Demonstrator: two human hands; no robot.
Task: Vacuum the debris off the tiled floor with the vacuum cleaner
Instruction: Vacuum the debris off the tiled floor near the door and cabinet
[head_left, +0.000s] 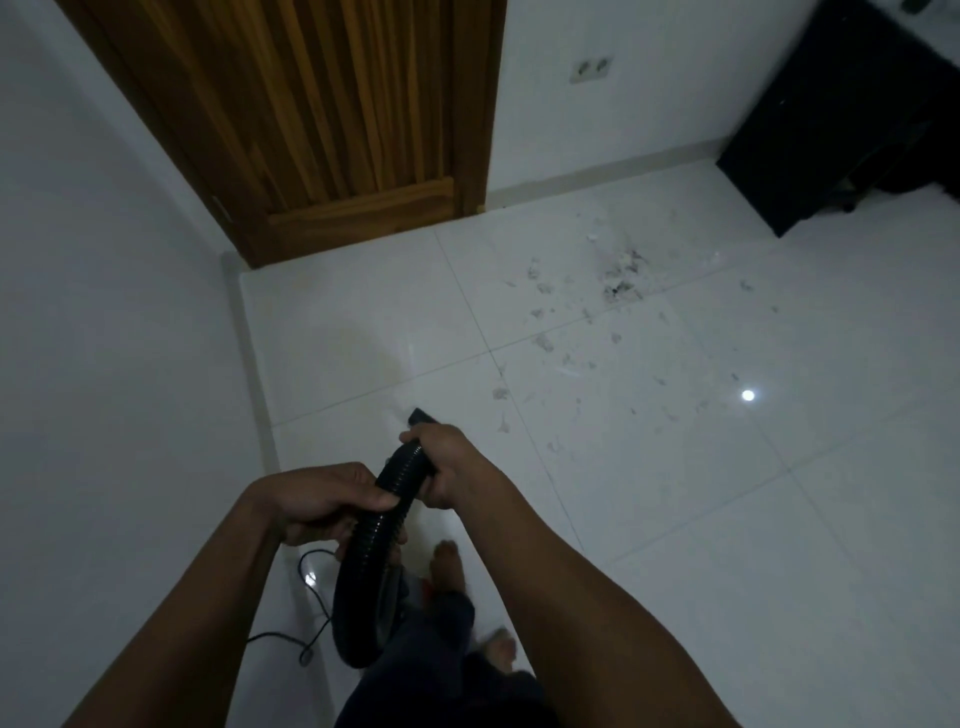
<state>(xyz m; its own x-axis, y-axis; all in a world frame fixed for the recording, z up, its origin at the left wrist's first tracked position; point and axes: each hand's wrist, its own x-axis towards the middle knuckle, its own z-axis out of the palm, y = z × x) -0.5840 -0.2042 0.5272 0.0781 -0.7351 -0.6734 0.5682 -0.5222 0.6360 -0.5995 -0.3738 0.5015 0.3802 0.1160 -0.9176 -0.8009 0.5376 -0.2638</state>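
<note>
left hand (322, 501) and right hand (449, 465) both curl round the ribbed hose (371, 545); debris (621, 278) lies on the tiled floor (727, 519) right of the wooden door (311, 130). the loose cord (305, 659) may snag a foot (449, 564).

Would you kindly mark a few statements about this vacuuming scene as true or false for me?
1. The left hand and right hand both grip the black hose. True.
2. The nozzle rests on the dark debris pile. False: the pile lies well ahead, apart from the nozzle.
3. A wall socket sits right of the wooden door. True.
4. The floor is carpeted. False: it is glossy white tile.
5. The person wears shoes. False: the feet are bare.
</note>
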